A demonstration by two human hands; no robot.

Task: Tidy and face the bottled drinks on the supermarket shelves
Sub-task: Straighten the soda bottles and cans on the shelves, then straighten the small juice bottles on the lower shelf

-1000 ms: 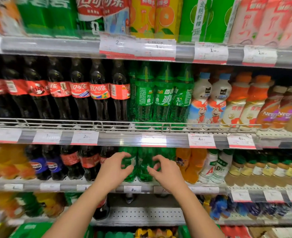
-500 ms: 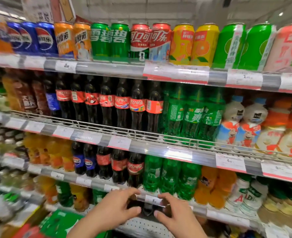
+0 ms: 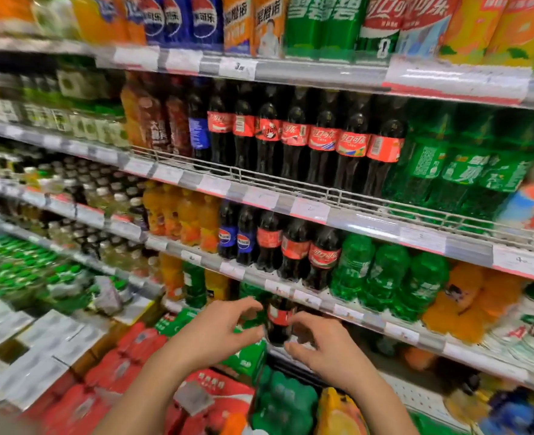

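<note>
1. Half a second ago both hands sat at the shelf edge; now they flank a cola bottle (image 3: 278, 320) one shelf lower.
2. Left hand (image 3: 218, 329): fingers curled at the bottle's left side, contact blurred, so I cannot tell if it grips.
3. Right hand (image 3: 320, 348): fingers curled round the bottle's base and right side.
4. Shelf lip (image 3: 347, 313) just above the grip; dark open space right of it.
</note>
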